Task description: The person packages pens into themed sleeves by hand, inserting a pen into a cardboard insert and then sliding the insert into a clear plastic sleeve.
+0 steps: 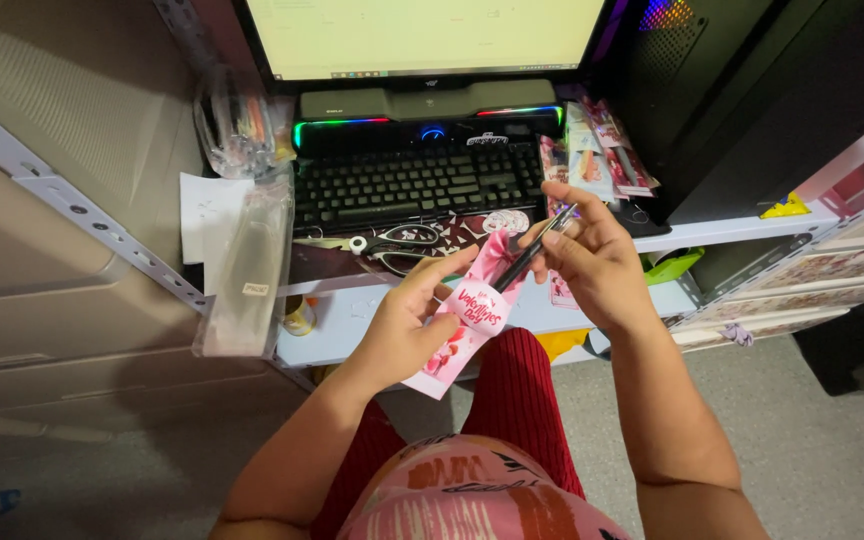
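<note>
The left hand (407, 325) held a pink card (467, 320) from its left edge, with the thumb on the front and the fingers closed behind it, so the card stood tilted above the person's red trousers (517, 395). The card had a white heart shape in the middle and reached with its upper end up to the right hand (592, 255). The right hand was closed around a dark pen (535, 250), which it pinched between the thumb and the first fingers; the pen lay slanted, and its lower tip touched the card near the heart. Both hands were in front of a low white shelf (352, 320). On the desk behind them lay a black keyboard (417, 185), and a pair of scissors (397, 245) with black handles rested just in front of it. A monitor (422, 35) stood above the keyboard. Some clear plastic bags (247, 255) hung at the left side, near the shelf.
</note>
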